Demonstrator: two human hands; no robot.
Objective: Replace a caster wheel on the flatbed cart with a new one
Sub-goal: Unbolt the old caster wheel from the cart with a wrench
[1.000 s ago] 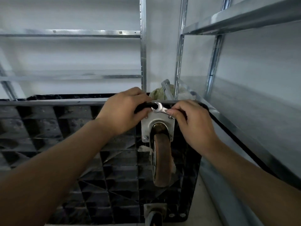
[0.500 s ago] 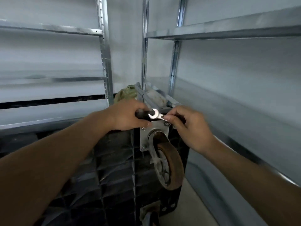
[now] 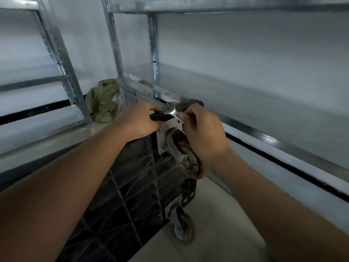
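Caster wheel [image 3: 189, 159], brown-rimmed and dusty, sits just below centre of the head view, bolted by its metal plate [image 3: 170, 133] to the upper corner of the black ribbed underside of the flatbed cart [image 3: 136, 186], which stands on edge on the floor [image 3: 217, 214]. A second caster [image 3: 182, 227] hangs at the cart's lower corner, toward 6 o'clock from the first.

The left hand [image 3: 139, 122] has its grip curled round the cart's black rubber edge at 10 o'clock from the wheel. The right hand [image 3: 204, 133], at 1 o'clock from the wheel, pinches a small silver wrench [image 3: 171, 111], whose open end points toward 11 o'clock above the plate. Whether the wrench sits on a bolt cannot be told; the picture is blurred there.

A crumpled green cloth [image 3: 103, 101] lies at 10 o'clock, well apart from the hands, beside an upright of the metal shelving [image 3: 117, 53] that runs along both walls.
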